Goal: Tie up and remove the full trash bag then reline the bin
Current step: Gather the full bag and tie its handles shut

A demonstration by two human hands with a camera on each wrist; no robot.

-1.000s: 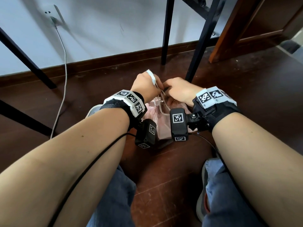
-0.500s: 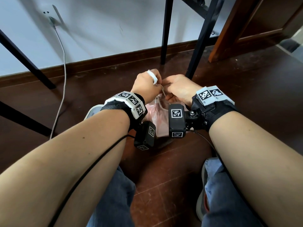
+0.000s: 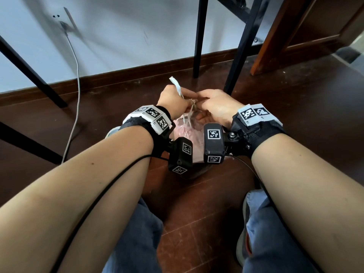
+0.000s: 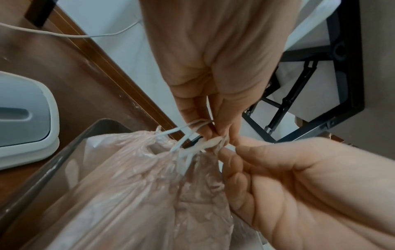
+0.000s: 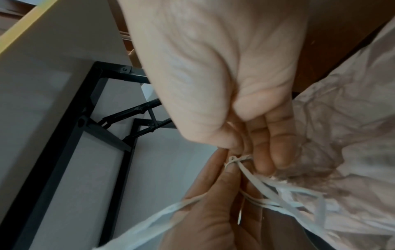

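A pink trash bag [image 3: 189, 133] sits in a dark bin [image 4: 70, 148] on the floor between my knees, its mouth gathered by white drawstrings [image 4: 188, 135]. My left hand [image 3: 173, 100] pinches the drawstrings, and a loose white end [image 3: 176, 85] sticks up from its fist. My right hand [image 3: 216, 104] pinches the strings at a small knot [image 5: 234, 159] just above the bag. Both hands meet fingertip to fingertip over the bag [image 5: 342, 152]. The wrists and the cameras on them hide most of the bin in the head view.
Black table legs [image 3: 199, 36] stand just beyond the bag against a white wall. A white cable [image 3: 75, 75] hangs from a wall socket at left. A white bin lid [image 4: 23, 118] lies on the dark wood floor left of the bin. A wooden door frame [image 3: 275, 36] is at right.
Both hands have lifted slightly and drawn closer together, pulling the drawstrings up from the bag; the loose white end now points upward from my left fist.
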